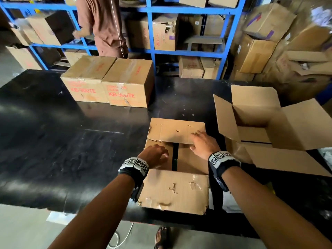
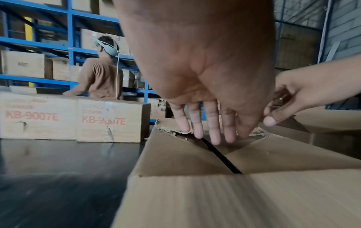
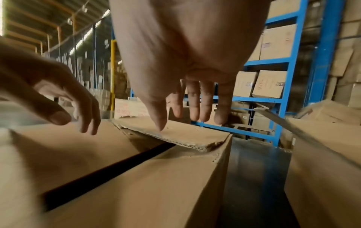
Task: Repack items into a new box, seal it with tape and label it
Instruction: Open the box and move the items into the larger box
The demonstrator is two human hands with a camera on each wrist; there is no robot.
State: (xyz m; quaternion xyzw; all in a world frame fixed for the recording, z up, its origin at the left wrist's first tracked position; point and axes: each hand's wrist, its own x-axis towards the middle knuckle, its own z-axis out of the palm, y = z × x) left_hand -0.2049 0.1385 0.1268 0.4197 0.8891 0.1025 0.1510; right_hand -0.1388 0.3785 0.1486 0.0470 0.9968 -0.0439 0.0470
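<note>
Left hand (image 1: 156, 155) and right hand (image 1: 203, 145), fingers loosely spread, gripping nothing, over worn carton (image 1: 175, 193); contents hidden behind dark slit between inner flaps (image 2: 222, 157).

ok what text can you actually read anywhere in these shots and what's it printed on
"KB-9007E", in red, on the front of the left closed box at the far side of the table.
"KB-9007E", in red, on the right closed box beside it, partly broken by a tear.
Smaller red lines above both codes: too blurred to read.
Red print on the shelf cartons: too blurred to read.
Wristband markers: patterns, no words.
</note>
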